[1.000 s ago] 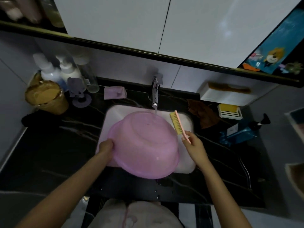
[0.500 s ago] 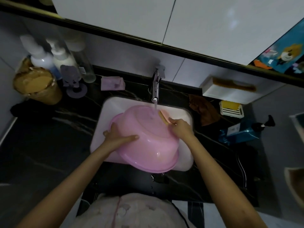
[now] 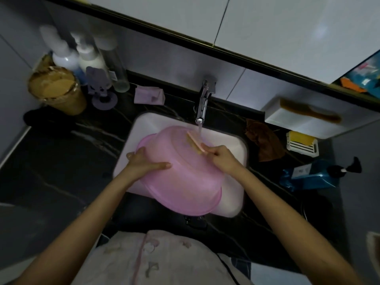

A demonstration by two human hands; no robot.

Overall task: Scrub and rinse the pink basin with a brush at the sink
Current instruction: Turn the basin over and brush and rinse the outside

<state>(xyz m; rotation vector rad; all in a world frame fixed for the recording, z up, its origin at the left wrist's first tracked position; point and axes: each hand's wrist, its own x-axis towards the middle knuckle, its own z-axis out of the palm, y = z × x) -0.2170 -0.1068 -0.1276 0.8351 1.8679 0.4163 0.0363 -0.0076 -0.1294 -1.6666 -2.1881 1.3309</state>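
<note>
Pink basin (image 3: 185, 182) sat inverted under running tap (image 3: 202, 103). Left hand (image 3: 141, 161) merely pressed it, fingers spread; right hand (image 3: 222, 156) gripped brush (image 3: 195, 144). Wet plastic could slip sideways.

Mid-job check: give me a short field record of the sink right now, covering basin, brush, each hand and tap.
basin: pink basin upside down, tilted over the sink
brush: brush with bristles against the basin's upturned bottom, near its far edge
left hand: left hand lies on the basin's outside, thumb stretched across it
right hand: right hand grips the brush handle
tap: tap running; stream lands beside the brush
stage: scrubbing the outside under running water
</note>
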